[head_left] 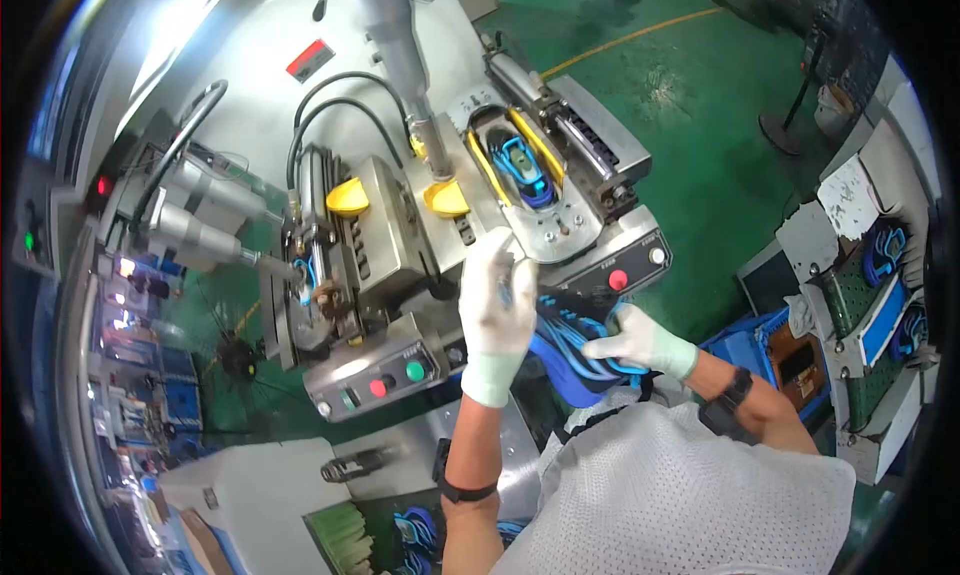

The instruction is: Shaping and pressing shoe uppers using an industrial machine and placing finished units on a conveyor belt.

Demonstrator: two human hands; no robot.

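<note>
My left hand (497, 300), in a white glove, is raised in front of the grey pressing machine (400, 235), fingers closed on the upper edge of a blue and black shoe upper (570, 350). My right hand (640, 343), also gloved, grips the same shoe upper from the right side. Another blue shoe piece (522, 170) lies in the machine's oval mould with yellow edges. A red button (618, 280) sits on the panel just beyond my hands.
A second panel with red and green buttons (395, 377) lies left of my left forearm. Yellow pads (348, 197) sit on the machine. Racks with blue shoe parts (885, 265) stand at right. More blue pieces (415, 530) lie in a tray below. Green floor (690, 95) lies behind.
</note>
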